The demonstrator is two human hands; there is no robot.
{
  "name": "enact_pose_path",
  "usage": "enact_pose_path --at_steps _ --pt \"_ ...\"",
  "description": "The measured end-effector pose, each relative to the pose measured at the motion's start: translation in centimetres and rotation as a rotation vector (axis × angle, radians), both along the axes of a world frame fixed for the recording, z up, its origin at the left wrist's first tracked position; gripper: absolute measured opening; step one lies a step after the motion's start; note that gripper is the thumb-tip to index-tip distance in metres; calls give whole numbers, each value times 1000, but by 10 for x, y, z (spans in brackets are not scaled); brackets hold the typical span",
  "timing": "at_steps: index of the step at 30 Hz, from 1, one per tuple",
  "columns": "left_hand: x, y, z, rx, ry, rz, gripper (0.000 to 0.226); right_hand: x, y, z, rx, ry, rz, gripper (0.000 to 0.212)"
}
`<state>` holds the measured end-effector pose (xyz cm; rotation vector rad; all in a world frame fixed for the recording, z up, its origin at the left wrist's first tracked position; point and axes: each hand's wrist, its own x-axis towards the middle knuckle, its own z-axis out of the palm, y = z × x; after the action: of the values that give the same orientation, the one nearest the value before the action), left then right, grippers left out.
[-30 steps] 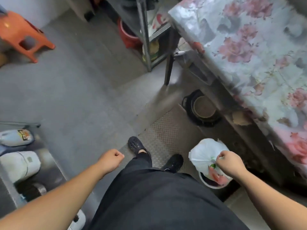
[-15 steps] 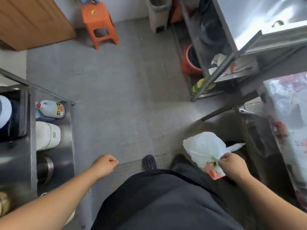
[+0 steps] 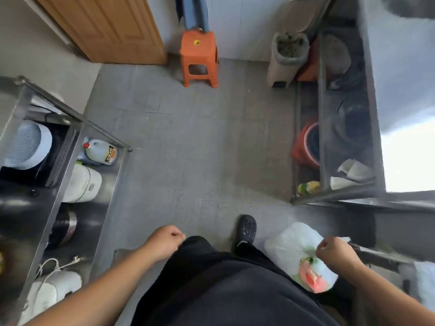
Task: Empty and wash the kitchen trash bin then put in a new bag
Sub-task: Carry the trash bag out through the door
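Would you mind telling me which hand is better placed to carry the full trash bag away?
Right. The right hand is closed on the top of the white trash bag, which hangs at the person's right side. The left hand is a loose fist holding nothing, on the other side of the legs.

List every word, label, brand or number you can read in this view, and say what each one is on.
None can be read for certain.
Jug on the steel shelf: orange and black label with lettering, too blurred to read.
White bag held by the right hand: red and green print, no legible words.
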<state>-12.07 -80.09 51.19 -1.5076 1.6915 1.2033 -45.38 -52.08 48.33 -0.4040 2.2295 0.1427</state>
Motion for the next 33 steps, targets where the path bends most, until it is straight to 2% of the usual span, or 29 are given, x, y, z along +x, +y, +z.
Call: enact_pose_path --at_steps 6,10,14,20,24,29,33 --pt "-57 -29 20 -42 100 115 18 -66 -93 9 23 -93 89 14" --pt "-46 -63 8 -20 71 186 22 -86 -180 7 0 -154 174 9" --pt "-18 -109 -5 32 24 195 25 -100 -267 4 -66 -86 207 15" --pt "18 -226 -21 41 7 367 21 -109 -400 11 -132 21 167 15" --pt "22 -325 -13 -8 59 430 15 -109 -495 17 -194 35 139 20" --pt "10 -435 -5 -98 107 616 17 -115 -590 18 -195 59 232 22" --pt "-16 -490 -5 -88 134 670 20 -132 -667 14 -182 61 314 18"
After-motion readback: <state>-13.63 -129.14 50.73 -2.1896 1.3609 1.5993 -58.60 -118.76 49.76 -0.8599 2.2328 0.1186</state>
